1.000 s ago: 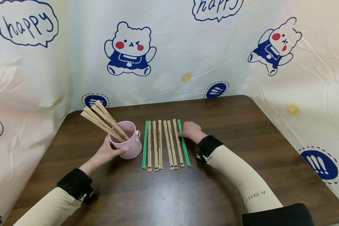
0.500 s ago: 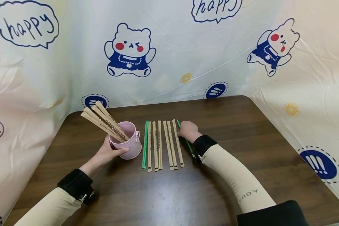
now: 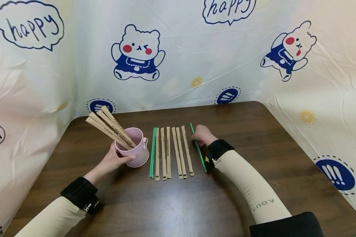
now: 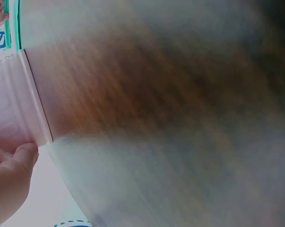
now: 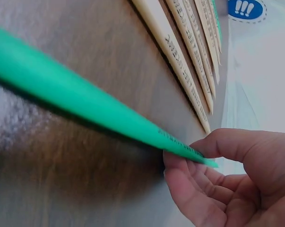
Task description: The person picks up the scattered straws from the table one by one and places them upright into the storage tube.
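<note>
My left hand grips a small pink pail, its thumb across the near side. Several brown paper-wrapped straws lean out of the pail to the left. In the left wrist view the thumb lies against the pail's wall. My right hand pinches a green wrapped straw between thumb and fingers; the right wrist view shows the pinch near the far end of this green straw. Left of that hand lies a row of brown wrapped straws.
Another green wrapped straw lies at the row's left end, beside the pail. All stand on a dark wooden table. A white printed curtain hangs behind the table and along its sides.
My right hand has taken hold of the green straw at the row's right end and shifted it right, away from the brown straws. The left hand and pail have stayed put.
</note>
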### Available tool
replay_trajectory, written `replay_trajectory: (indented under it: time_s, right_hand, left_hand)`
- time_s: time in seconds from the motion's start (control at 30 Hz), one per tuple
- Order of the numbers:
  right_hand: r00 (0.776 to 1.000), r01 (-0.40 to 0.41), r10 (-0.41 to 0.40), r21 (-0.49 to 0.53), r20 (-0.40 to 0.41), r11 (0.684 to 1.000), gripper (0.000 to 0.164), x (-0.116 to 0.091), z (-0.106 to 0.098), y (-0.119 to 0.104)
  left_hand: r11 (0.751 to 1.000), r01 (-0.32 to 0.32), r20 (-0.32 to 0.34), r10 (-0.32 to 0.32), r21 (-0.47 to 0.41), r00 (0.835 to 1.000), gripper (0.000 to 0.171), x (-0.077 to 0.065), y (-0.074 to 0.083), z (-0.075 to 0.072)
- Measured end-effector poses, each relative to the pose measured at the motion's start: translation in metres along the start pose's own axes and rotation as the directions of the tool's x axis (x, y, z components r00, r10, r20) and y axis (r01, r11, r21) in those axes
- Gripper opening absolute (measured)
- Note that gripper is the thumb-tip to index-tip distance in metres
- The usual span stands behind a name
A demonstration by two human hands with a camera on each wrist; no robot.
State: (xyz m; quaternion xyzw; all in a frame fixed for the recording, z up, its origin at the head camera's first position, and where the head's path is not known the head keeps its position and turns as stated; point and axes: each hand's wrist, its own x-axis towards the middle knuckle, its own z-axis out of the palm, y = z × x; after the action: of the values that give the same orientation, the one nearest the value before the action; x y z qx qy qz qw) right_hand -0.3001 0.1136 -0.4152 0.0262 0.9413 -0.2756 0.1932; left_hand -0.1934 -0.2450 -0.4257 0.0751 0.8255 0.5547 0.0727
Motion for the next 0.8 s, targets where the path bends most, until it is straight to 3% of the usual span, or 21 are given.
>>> replay_trajectory:
  time_s: [0.2, 0.4, 0.8]
  right_hand:
    - [0.999, -0.034, 0.032, 0.078, 0.03, 0.996, 0.019, 0.003, -0.002, 0.003]
    - [0.999, -0.019, 0.012, 0.16, 0.045, 0.987, 0.019, 0.001, -0.007, 0.003]
    - [0.986, 0.168, -0.166, 0.201, -0.025, 0.965, 0.041, -0.03, -0.031, -0.028]
  left_hand:
    - [1.0, 0.005, -0.003, -0.005, -0.008, 1.0, 0.103, 0.0, 0.0, 0.001]
    - [1.0, -0.005, 0.008, 0.005, -0.027, 1.0, 0.102, 0.0, 0.0, 0.002]
    - [1.0, -0.007, -0.005, 0.007, -0.001, 1.0, 0.101, 0.0, 0.002, 0.0]
